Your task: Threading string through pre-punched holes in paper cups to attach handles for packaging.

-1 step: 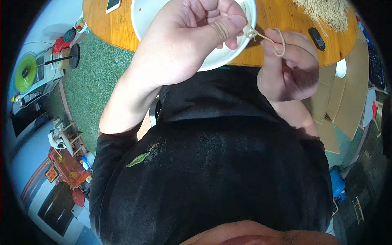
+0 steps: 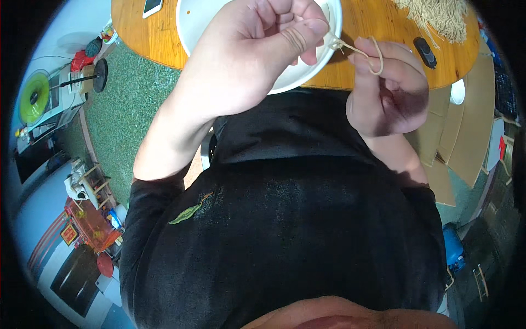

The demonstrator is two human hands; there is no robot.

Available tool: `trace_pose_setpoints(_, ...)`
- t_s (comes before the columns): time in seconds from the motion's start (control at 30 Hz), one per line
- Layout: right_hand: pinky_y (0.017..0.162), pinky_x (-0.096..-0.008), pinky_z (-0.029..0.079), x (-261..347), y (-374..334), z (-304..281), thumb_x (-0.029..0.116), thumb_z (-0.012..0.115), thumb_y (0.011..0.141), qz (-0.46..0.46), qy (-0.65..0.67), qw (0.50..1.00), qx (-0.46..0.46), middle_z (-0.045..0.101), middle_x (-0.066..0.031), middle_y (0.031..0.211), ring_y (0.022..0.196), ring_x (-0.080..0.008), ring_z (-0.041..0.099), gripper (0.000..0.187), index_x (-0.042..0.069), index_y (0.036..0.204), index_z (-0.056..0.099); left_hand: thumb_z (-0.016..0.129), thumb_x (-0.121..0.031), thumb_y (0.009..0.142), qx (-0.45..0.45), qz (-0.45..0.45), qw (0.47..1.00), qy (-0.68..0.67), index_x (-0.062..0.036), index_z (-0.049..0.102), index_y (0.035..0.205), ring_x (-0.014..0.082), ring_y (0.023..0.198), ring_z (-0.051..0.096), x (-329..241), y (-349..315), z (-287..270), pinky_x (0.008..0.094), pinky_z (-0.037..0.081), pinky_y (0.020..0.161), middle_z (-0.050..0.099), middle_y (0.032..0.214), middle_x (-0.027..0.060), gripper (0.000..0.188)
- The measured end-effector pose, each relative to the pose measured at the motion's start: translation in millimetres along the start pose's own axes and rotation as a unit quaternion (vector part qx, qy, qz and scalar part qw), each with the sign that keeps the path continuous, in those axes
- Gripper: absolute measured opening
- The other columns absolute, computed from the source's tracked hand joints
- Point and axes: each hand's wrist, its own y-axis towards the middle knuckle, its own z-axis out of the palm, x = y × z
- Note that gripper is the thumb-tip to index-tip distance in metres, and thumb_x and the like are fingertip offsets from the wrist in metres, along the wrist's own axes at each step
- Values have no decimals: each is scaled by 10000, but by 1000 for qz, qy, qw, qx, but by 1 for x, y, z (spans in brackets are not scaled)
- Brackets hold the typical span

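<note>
1. The left hand [image 2: 268,52] pinches the knotty end of the string [image 2: 349,47], maybe to keep it still.
2. The right hand [image 2: 392,82] pinches the string too, its loop by the fingertips, maybe for snugness.
3. The string runs between both hands, near the white bowl [image 2: 192,24].

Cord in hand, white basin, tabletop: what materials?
Cord: probably cotton or similar fibre; thin, cream, matte, bending into a soft loop. Basin: likely plastic, smooth and white, though enamelled metal isn't ruled out. Tabletop: wood or wood-look, seemingly varnished; orange-brown grain shows.
</note>
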Motion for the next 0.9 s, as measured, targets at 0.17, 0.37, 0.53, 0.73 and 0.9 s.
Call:
trace_pose_setpoints(0.17,572,-181,403,10,-4,0,-95,792,882,71,77,994,9,774,-114,1060,719,-47,600,287,47,1081,641,592,-50,1063,-66,75,939,328,-15,582,1033,145,792,605,-20,-9,9,296,497,720,627,871,67,47)
trace_pose_setpoints(0.37,677,-270,547,17,-2,-8,-146,639,944,111,109,986,67,738,-221,1019,700,-165,658,196,-13,1079,589,598,-18,1012,-94,137,905,392,6,564,1011,337,791,634,-14,-4,13,398,510,732,605,861,187,42)
trace_pose_setpoints(0.53,727,-228,548,21,-3,11,-141,703,937,207,217,952,-62,757,-162,1103,803,-96,667,225,-11,1108,634,665,-4,1011,-117,217,842,479,24,661,1049,147,771,677,-7,3,6,288,546,706,687,864,82,48)
trace_pose_setpoints(0.73,775,-223,511,27,9,13,-130,706,942,299,229,924,-67,695,-102,1071,903,-88,644,173,-13,1052,641,744,37,760,-52,376,805,455,3,640,1208,328,991,694,-16,0,5,365,564,839,671,1141,176,461)
trace_pose_setpoints(0.9,715,-203,436,22,17,12,-105,735,915,282,188,940,-27,569,-65,1103,865,-61,549,187,18,986,612,814,-54,764,-54,344,817,460,-34,686,1109,333,925,707,-7,1,15,450,557,798,697,1004,110,369)
